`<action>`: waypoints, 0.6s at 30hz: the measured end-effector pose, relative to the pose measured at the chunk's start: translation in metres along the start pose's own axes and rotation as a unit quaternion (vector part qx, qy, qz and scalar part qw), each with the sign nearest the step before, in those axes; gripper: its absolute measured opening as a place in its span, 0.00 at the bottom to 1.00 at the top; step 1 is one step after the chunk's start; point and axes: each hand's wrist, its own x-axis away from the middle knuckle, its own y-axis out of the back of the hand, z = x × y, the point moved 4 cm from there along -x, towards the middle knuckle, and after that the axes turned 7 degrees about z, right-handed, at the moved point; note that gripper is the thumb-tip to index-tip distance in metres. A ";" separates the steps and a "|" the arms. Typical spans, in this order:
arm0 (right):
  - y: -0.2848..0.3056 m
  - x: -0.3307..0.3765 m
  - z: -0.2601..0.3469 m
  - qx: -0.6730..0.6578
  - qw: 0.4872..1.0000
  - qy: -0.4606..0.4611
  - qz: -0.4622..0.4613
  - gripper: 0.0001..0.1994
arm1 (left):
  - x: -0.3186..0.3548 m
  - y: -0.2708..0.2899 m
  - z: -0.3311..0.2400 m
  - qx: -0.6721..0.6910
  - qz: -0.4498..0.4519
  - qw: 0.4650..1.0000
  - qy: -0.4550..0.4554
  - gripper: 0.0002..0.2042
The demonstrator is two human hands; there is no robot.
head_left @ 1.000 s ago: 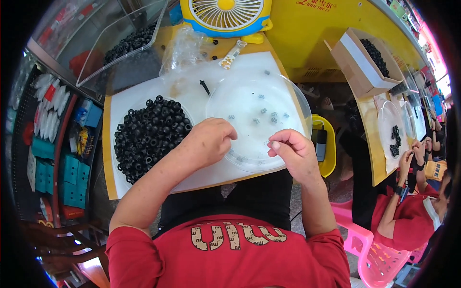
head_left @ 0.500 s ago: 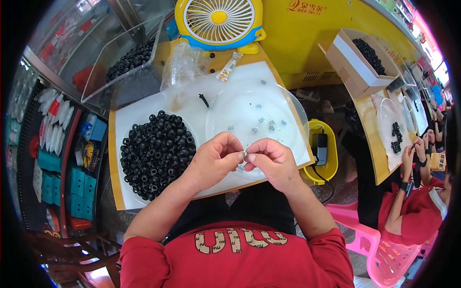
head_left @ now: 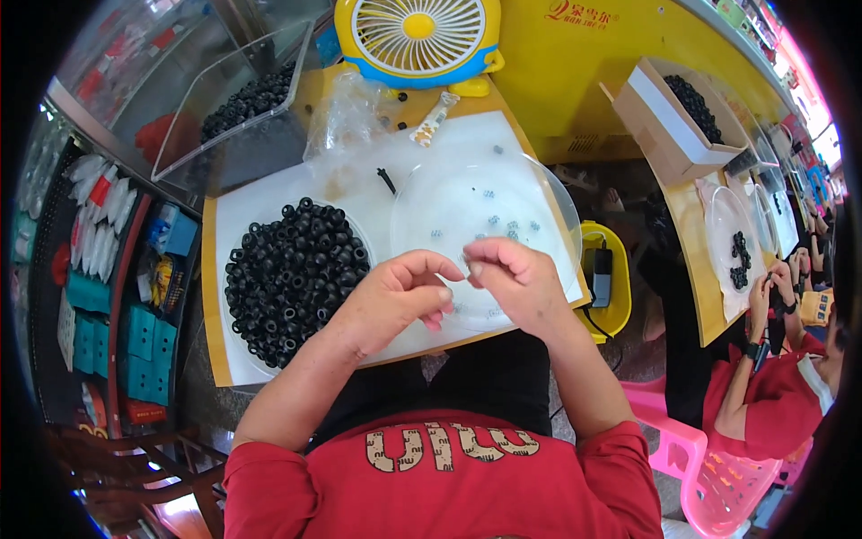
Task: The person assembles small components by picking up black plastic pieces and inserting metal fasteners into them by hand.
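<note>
My left hand [head_left: 401, 292] is over the near edge of the clear round tray [head_left: 409, 184], its thumb and index finger apart with nothing visible between them. Close beside it, my right hand [head_left: 516, 280] has its fingertips pinched together; anything held there is too small to make out. In the tray lie several tiny greyish-blue pieces [head_left: 513, 226], some partly behind my fingers. Left of my hands, a round dish is heaped with black, ring-like plastic parts [head_left: 292, 278]. A short black stick-like piece [head_left: 386, 181] lies between dish and tray.
A yellow and blue fan [head_left: 416, 45] stands at the back. Far left is a clear bin [head_left: 260, 144] with black parts, beside a crumpled plastic bag [head_left: 346, 121]. A yellow bucket [head_left: 620, 314] stands right of the table. A co-worker [head_left: 763, 395] sits farther right.
My hands have come apart slightly: the left thumb and index finger have spread, and the right fingertips have lifted a little up and away. The view has shifted slightly.
</note>
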 end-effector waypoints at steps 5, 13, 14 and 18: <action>0.020 0.010 -0.002 -0.058 0.998 -0.011 -0.038 0.08 | 0.005 0.008 -0.008 -0.162 -0.069 0.984 -0.043 0.06; -0.005 0.028 0.022 0.061 0.989 0.109 0.083 0.09 | 0.004 -0.006 0.008 -0.046 0.015 0.999 0.011 0.07; -0.008 0.029 0.023 0.071 0.988 0.106 0.083 0.08 | 0.005 -0.008 0.008 -0.035 0.024 0.999 0.013 0.07; -0.011 0.029 0.024 0.078 0.988 0.106 0.078 0.06 | 0.009 -0.011 0.010 -0.036 0.042 0.997 0.053 0.08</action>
